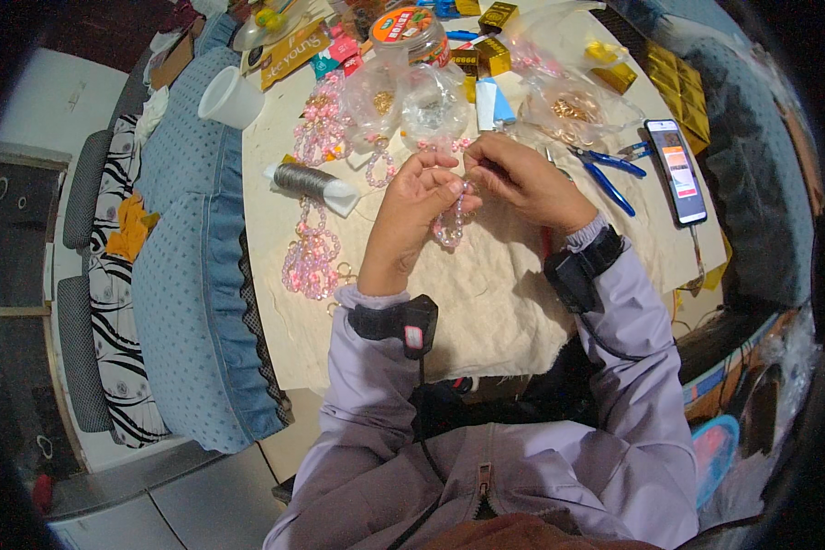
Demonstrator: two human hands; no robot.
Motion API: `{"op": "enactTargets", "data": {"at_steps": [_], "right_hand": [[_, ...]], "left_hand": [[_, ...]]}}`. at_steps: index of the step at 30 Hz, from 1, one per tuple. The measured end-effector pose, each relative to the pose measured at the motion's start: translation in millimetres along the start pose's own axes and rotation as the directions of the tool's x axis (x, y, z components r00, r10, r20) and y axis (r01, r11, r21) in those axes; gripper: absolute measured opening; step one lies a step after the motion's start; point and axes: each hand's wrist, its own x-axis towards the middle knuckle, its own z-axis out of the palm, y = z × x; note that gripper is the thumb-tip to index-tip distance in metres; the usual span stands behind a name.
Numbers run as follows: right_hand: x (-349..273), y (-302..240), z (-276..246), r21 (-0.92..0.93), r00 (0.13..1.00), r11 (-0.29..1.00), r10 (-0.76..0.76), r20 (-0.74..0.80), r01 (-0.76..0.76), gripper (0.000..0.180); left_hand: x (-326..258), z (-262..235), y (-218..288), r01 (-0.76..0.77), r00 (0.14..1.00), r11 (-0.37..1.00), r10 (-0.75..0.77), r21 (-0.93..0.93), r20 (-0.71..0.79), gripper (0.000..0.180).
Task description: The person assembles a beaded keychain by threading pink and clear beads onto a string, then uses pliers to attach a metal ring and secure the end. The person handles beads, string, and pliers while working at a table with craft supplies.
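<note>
Lilac bead strand (pixel 448 229) hangs in a loop from the left hand (pixel 423 191), whose thumb and fingers pinch it; its long axis runs near to far. The left hand is nearer it; the right hand (pixel 513 174), fingers curled, sits just right, and I cannot tell what its hidden tips pinch. Far on the tabletop (pixel 280 353), printing marks an orange jar lid (pixel 403 25) and a brown-gold packet (pixel 295 55); right, the smartphone (pixel 676 171) shows text too small to read.
</note>
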Motion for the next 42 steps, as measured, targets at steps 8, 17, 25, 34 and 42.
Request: {"op": "enactTargets", "data": {"at_steps": [8, 17, 25, 34, 42], "right_hand": [[1, 1, 1, 0.017, 1.0, 1.0, 0.016, 0.002, -0.016, 0.013], [-1, -1, 2, 0.01, 1.0, 1.0, 0.01, 0.008, -0.01, 0.016], [2, 1, 4, 0.089, 0.998, 0.995, 0.053, -0.017, -0.051, 0.016], [2, -5, 5, 0.181, 0.989, 0.975, 0.141, -0.043, -0.131, 0.016], [3, -14, 5, 0.193, 0.993, 0.978, 0.098, -0.068, -0.084, 0.04]], "left_hand": [[2, -7, 2, 0.058, 0.998, 0.998, -0.058, -0.032, 0.021, 0.036], [3, -9, 0, 0.074, 0.997, 0.987, -0.069, -0.141, 0.041, 0.039], [4, -11, -4, 0.091, 0.996, 0.98, -0.094, -0.178, -0.005, 0.035], [3, -5, -6, 0.059, 0.996, 0.981, -0.07, -0.184, -0.05, 0.032], [5, -4, -9, -0.022, 0.991, 0.983, -0.002, -0.182, -0.133, 0.027]]}}
